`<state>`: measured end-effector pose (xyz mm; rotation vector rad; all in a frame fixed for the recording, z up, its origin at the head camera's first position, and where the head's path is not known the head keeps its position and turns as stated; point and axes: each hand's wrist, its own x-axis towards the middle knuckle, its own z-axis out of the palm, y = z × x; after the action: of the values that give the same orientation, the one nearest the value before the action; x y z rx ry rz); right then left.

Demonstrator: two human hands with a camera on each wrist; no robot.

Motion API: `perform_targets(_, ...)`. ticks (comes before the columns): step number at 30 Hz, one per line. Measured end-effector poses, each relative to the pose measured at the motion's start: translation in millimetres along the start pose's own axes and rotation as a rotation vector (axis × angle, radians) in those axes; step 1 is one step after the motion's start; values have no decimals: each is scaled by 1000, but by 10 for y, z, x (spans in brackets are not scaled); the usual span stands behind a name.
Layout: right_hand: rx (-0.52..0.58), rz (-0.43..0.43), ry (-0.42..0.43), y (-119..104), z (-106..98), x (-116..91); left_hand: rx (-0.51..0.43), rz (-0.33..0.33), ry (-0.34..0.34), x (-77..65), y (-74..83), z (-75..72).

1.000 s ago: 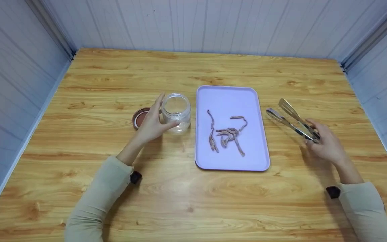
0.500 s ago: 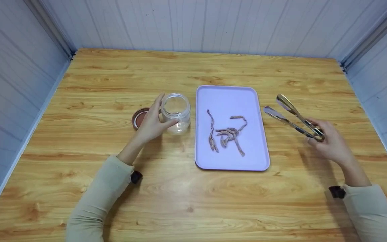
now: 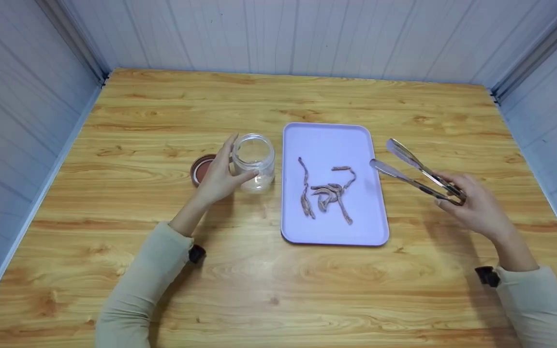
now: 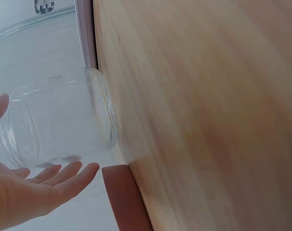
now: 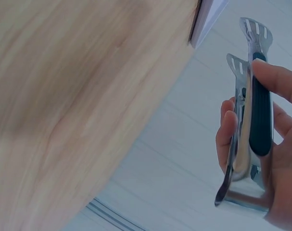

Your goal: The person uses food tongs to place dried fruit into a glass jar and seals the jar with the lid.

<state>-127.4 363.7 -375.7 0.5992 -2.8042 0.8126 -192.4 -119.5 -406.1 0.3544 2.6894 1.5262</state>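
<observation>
To the right of a pale lilac rectangular tray (image 3: 327, 145), your right hand (image 3: 476, 205) grips a pair of shiny silver metal tongs (image 3: 424, 170) above the light wood-grain table (image 3: 269, 280). Your thumb presses a dark green panel (image 5: 262, 127) on one arm and your fingers curl round the other, clamped on the handle end. The tongs' long axis runs on a slant from your palm, both tips pointing leftward and away from you, toward the tray; the nearer tip appears at the tray's right rim, though whether it touches cannot be told. Their arms stand apart in a narrow V, joined at the bend near the heel of your hand, and the flared heads are cut with long slots. Across the tray, your left hand (image 3: 218, 179) has its thumb and fingers bent round a clear cylindrical jar (image 3: 263, 169), the thumb on the side nearest you. The jar stands upright on the table, its wide round mouth facing up and its smooth walls catching light. Just left of it, partly behind your hand, lies a reddish-brown round lid (image 3: 203, 169) with a pale ring. Thin, wrinkled brown strips (image 3: 326, 188) rest on the tray, several crossing near the middle.
</observation>
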Motion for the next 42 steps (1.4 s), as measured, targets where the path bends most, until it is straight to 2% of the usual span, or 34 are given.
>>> perform_targets(4,-11,-6,-33,-63,-11,28,4,5,5,-1,5,5)
perform_targets(12,-45,-104,-64,-135,-2,89,26,30,10,7,-7,5)
perform_targets(17,-28,-126,-84,-166,48,95,19,35,5,11,-13,12)
perform_targets(28,-48,-113,-147,-241,150,98,24,28,-2,15,-18,3)
perform_targets(39,-34,-110,-164,-171,233,203,16,20,0,9,-19,12)
perform_targets(42,-48,-82,-159,-177,236,213,12,26,5,5,-15,7)
